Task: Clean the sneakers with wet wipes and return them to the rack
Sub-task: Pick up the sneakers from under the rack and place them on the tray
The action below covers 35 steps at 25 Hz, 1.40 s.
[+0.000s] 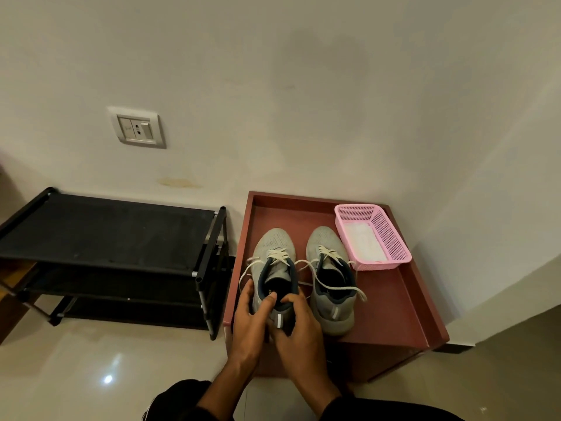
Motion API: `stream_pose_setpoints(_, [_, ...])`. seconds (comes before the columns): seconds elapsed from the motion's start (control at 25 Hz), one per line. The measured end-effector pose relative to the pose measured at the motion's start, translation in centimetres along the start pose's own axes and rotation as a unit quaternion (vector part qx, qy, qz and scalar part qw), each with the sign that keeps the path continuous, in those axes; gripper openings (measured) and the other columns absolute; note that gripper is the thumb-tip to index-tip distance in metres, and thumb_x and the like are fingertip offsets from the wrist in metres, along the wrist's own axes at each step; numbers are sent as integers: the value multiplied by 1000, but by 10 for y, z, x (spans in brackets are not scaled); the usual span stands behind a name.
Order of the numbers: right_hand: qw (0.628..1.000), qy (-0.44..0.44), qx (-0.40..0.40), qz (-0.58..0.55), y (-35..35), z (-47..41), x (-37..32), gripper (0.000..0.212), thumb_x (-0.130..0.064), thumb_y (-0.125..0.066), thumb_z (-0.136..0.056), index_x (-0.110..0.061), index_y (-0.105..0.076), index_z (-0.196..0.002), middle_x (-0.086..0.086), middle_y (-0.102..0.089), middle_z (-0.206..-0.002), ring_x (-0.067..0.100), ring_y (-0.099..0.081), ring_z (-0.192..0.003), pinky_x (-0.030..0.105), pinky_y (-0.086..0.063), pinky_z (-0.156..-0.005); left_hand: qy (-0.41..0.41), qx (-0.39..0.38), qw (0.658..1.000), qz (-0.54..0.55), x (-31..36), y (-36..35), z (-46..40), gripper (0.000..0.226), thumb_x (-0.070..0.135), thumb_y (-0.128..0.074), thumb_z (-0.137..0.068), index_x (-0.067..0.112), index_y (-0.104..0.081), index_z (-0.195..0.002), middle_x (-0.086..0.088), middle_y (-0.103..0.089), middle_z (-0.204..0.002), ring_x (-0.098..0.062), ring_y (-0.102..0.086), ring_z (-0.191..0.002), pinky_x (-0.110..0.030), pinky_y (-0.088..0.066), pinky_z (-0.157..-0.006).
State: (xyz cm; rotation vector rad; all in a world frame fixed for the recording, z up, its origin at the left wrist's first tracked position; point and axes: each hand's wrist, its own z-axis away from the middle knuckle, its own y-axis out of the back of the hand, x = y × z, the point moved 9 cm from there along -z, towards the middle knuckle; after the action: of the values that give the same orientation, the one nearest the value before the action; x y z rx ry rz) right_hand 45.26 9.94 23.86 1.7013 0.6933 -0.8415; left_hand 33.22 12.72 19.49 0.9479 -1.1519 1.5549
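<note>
Two grey sneakers with white laces stand side by side on a low reddish-brown stand [403,305], toes toward the wall. Both hands hold the heel of the left sneaker [273,256]. My left hand [253,317] grips its left side, thumb hooked into the collar. My right hand [299,323] wraps the heel from the right. The right sneaker [329,278] stands untouched beside it. A pink mesh basket [391,238] holding white wet wipes [364,241] sits at the stand's back right corner.
A black shoe rack [106,232] with several dark shelves stands against the wall to the left of the stand. A wall socket plate [138,127] is above it. Glossy floor tiles [106,369] lie in front.
</note>
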Motion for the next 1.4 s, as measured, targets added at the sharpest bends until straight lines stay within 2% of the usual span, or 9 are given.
stream_pose_setpoints(0.12, [1000, -3, -25, -10, -3, -5, 6, 40, -11, -75, -78, -31, -57, -107, -12, -63, -112, 6, -61, -102, 4, -44, -77, -22, 13, 999, -28, 1, 2, -5, 64, 43, -74, -82, 40, -46, -140, 5, -54, -141, -13, -54, -128, -43, -49, -105])
stream_pose_setpoints(0.24, [998, -10, -57, -2, -4, 1, 10, 55, -13, -72, -80, -31, -53, -128, -12, -58, -131, 5, -56, -120, 18, -48, -95, -62, 19, 995, -69, 13, 3, -2, 52, 42, -71, -85, 50, -47, -130, 13, -54, -137, -7, -54, -126, -35, -51, -102])
stream_pose_setpoints(0.44, [983, 75, 161, 47, 91, 13, -5, 27, -5, -61, -78, -24, -63, -98, -15, -58, -93, 3, -58, -78, 12, -48, -65, -235, 81, 936, -249, 76, 3, 14, 32, 20, -67, -90, 36, -58, -117, 20, -57, -118, -2, -57, -111, -32, -55, -92])
stream_pose_setpoints(0.64, [979, -36, 193, 56, 125, -13, 59, 34, -10, -73, -84, -14, -63, -116, -1, -56, -116, 18, -59, -101, 40, -56, -77, -344, -97, 769, -530, 118, -86, -7, 29, 27, -61, -88, 25, -60, -116, 11, -65, -113, -6, -58, -104, -31, -49, -93])
stream_pose_setpoints(0.76, [989, -62, 131, 34, 107, -15, 70, 44, -20, -72, -88, -15, -59, -129, 3, -54, -133, 21, -56, -115, 32, -49, -85, -265, -186, 658, -680, 93, -124, -26, 51, 33, -59, -87, 21, -48, -135, -2, -62, -129, -22, -53, -123, -46, -31, -113])
stream_pose_setpoints(0.92, [994, -101, 51, 13, 98, -19, 77, 47, -36, -67, -90, -26, -53, -134, -4, -53, -130, 12, -53, -112, 30, -49, -89, -267, -176, 600, -733, 88, -141, -31, 46, 34, -55, -89, 21, -50, -133, -4, -68, -113, -27, -57, -111, -47, -32, -109])
stream_pose_setpoints(1.12, [990, -100, 96, -15, 123, -23, 66, 24, -34, -70, -87, -40, -53, -104, -14, -56, -89, 9, -57, -82, 29, -51, -69, -327, -154, 662, -657, 123, -127, -23, 9, 32, -67, -85, 26, -70, -89, 10, -67, -83, -7, -58, -81, -35, -52, -79])
stream_pose_setpoints(1.28, [990, -62, 122, -32, 129, -20, 54, 14, -28, -72, -86, -37, -61, -85, -14, -54, -81, 5, -56, -76, 29, -51, -63, -239, -127, 807, -524, 148, -92, -11, 15, 36, -74, -84, 25, -67, -76, 8, -67, -79, -4, -62, -76, -24, -53, -72])
stream_pose_setpoints(1.4, [987, -47, 156, -7, 132, -21, 52, 13, -26, -75, -83, -30, -67, -91, -16, -53, -88, 11, -54, -85, 36, -51, -67, -176, -84, 895, -402, 146, -46, 5, 31, 52, -72, -76, 22, -66, -76, 0, -69, -90, -14, -68, -87, -40, -59, -82])
